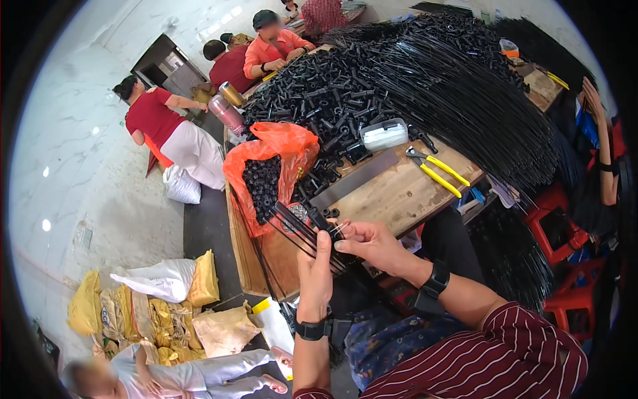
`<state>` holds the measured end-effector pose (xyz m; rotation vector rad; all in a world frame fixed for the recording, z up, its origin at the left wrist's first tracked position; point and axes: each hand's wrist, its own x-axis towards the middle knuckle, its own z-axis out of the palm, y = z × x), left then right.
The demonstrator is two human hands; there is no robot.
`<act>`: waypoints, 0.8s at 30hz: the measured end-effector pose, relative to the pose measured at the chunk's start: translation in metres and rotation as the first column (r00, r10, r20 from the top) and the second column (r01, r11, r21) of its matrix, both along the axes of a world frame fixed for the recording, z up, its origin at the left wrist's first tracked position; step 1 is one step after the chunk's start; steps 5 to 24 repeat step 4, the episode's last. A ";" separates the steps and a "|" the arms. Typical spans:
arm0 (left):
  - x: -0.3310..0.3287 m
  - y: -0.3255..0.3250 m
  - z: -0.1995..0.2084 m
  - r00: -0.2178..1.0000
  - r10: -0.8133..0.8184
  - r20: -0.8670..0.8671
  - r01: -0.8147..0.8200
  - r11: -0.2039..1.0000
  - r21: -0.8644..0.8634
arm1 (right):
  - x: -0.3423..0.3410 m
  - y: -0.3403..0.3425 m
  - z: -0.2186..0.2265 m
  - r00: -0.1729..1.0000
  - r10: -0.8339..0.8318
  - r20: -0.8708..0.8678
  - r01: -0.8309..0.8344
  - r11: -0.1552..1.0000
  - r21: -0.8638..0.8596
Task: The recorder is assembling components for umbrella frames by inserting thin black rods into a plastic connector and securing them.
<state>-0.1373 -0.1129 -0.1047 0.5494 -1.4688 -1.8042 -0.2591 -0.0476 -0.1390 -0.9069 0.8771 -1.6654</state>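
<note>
My left hand [315, 282] is closed around several thin black rods [292, 229] that slant across the front of the wooden table [405, 203]. At the rods' upper side, by my left thumb, sits a small black tubular part [320, 219]. My right hand [375, 246] pinches thin, pale, pin-like pieces [341, 228] against this part; their exact kind is too small to make out. Just beyond my hands stands an orange-red plastic bag [302, 143] full of small black parts [261, 179]. A round container of small metal pieces [296, 216] is partly hidden by the rods.
Yellow-handled nippers [442, 173], a flat metal bar [355, 178] and a clear plastic box [384, 135] lie on the table. Behind are heaped black tubes [332, 86] and long black rods [465, 100]. Red stools [558, 223] stand right, yellow sacks [166, 319] left. Several people are around.
</note>
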 end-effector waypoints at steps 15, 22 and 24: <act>-0.003 -0.001 -0.006 0.999 0.012 -0.043 -0.013 1.000 -0.022 | 0.007 0.004 -0.001 0.988 -0.132 -0.086 0.134 0.991 0.022; -0.003 -0.001 -0.006 0.999 0.012 -0.043 -0.013 1.000 -0.022 | 0.007 0.004 -0.001 0.988 -0.132 -0.086 0.134 0.991 0.022; -0.003 -0.001 -0.006 0.999 0.012 -0.043 -0.013 1.000 -0.022 | 0.007 0.004 -0.001 0.988 -0.132 -0.086 0.134 0.991 0.022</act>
